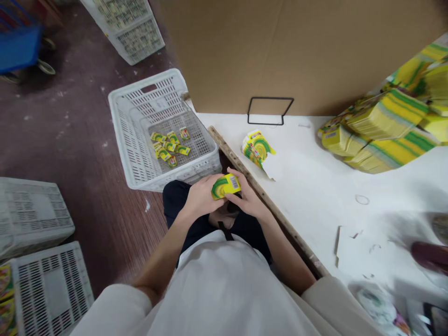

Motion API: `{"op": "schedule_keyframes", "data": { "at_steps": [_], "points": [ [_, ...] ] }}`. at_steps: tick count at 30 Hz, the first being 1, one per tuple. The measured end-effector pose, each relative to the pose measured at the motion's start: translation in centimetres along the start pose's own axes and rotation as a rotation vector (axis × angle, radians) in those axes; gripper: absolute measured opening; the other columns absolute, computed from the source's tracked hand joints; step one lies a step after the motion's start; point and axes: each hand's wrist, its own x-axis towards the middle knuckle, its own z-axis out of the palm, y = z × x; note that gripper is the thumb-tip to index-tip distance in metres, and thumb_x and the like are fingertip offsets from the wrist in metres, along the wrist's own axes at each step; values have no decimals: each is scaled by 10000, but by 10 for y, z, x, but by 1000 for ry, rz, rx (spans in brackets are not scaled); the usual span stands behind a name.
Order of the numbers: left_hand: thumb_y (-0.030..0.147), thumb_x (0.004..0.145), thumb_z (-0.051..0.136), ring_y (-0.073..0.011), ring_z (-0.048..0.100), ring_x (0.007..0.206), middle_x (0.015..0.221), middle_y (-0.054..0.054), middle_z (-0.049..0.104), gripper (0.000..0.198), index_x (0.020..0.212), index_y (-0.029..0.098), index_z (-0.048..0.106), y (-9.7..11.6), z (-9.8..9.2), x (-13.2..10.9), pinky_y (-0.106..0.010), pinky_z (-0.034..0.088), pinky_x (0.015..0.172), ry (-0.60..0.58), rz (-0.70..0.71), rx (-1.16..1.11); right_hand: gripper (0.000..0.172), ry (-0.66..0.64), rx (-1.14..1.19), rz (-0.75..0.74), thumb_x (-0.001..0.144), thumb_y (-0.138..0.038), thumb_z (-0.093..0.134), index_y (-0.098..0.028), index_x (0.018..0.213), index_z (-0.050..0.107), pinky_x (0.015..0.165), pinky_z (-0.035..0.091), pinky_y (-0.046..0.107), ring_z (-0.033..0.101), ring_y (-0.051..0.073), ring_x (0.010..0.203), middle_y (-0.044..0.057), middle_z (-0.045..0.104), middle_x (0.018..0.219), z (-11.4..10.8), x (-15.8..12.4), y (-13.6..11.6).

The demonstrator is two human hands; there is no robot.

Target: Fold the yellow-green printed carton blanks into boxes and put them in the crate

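Between both hands, over my lap, is a small yellow and green carton (pixel 226 185) with a barcode on its right part. My left hand (pixel 203 195) is closed round its left end. My right hand (pixel 247 195) grips the right end, thumb below and fingers above. Just left of my knees stands a white plastic crate (pixel 131 140), with several similar small cartons (pixel 170 145) lying loose on its floor. On the white table, to the right of my hands, rests a small pile of flattened yellow-green cartons (pixel 257 148).
Large stacks of flat yellow-green cartons (pixel 381 126) lie at the table's far right. A wooden strip (pixel 259 189) edges the white table (pixel 297 186). Behind it rises a cardboard sheet (pixel 280 51) with a black wire frame (pixel 269 123). More crates (pixel 52 289) and a blue trolley (pixel 19 49) stand left.
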Motion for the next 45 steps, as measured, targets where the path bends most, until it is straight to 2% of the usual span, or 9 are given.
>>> {"op": "schedule_keyframes", "data": {
  "at_steps": [3, 10, 14, 18, 27, 32, 35, 40, 45],
  "points": [
    [305, 735, 744, -309, 682, 1176, 1282, -125, 705, 591, 1286, 173, 576, 2, 9, -3, -443, 549, 1010, 23, 2, -43, 866, 59, 168, 58, 912, -602, 622, -267, 1603, 222, 1190, 410, 481, 473, 291, 1427, 135, 435, 1564, 10, -3, 6],
    [335, 705, 796, -331, 708, 1111, 1223, -127, 723, 607, 1256, 182, 594, -4, 26, -3, -463, 570, 966, 41, -74, -62, 614, 164, -59, 103, 995, -545, 475, -275, 1542, 410, 1090, 495, 505, 636, 300, 1211, 107, 613, 1402, 15, 0, 9],
    [368, 699, 835, -352, 564, 1338, 1418, -191, 588, 817, 1403, 161, 477, -30, 10, 13, -495, 433, 1146, 456, -159, -119, 702, 275, -183, 77, 914, -510, 640, -235, 1512, 396, 1028, 525, 467, 647, 276, 1145, 142, 607, 1372, -7, 16, 9],
    [433, 657, 883, -370, 267, 1540, 1626, -245, 283, 1143, 1556, 147, 237, -60, -8, 22, -518, 196, 1270, 830, -193, -67, 363, 617, -598, 380, 887, -363, 695, -144, 1161, 602, 1027, 452, 478, 589, 288, 1112, 179, 609, 1221, -51, 34, 6],
    [409, 848, 729, -330, 559, 1343, 1441, -191, 571, 677, 1438, 202, 468, -38, 51, -4, -516, 477, 1094, 290, -112, -396, 350, 671, -675, 536, 770, -165, 757, -234, 868, 428, 961, 375, 442, 535, 282, 1041, 148, 587, 1079, -65, 50, 22],
    [418, 798, 778, -319, 606, 1284, 1359, -177, 636, 699, 1412, 218, 510, -31, 57, -5, -517, 506, 1050, 176, -157, -663, 368, 704, -547, 495, 768, -195, 731, -259, 858, 381, 781, 418, 358, 525, 183, 753, 5, 578, 825, -64, 47, 16],
    [515, 666, 869, -347, 571, 1325, 1431, -188, 581, 894, 1424, 230, 489, -26, 59, 1, -524, 518, 1033, 174, -194, -974, 334, 659, -395, 351, 759, -227, 739, -246, 902, 438, 698, 446, 311, 528, 145, 666, -27, 591, 808, -50, 39, 3],
    [721, 722, 713, -350, 607, 1282, 1206, -133, 708, 653, 1120, 205, 669, -4, 43, 19, -489, 548, 1019, 383, -229, -1525, 180, 53, -158, 108, 766, -208, 694, -241, 858, 542, 616, 445, 278, 543, 142, 634, -41, 579, 740, 0, 20, -14],
    [672, 766, 653, -310, 695, 1059, 864, -71, 694, 481, 904, 211, 651, 19, 28, 25, -450, 591, 907, 526, -125, -1478, 240, 108, 201, 98, 813, -358, 725, -232, 791, 521, 677, 475, 290, 565, 148, 720, -11, 583, 801, 27, 11, -12]
  ]
}}
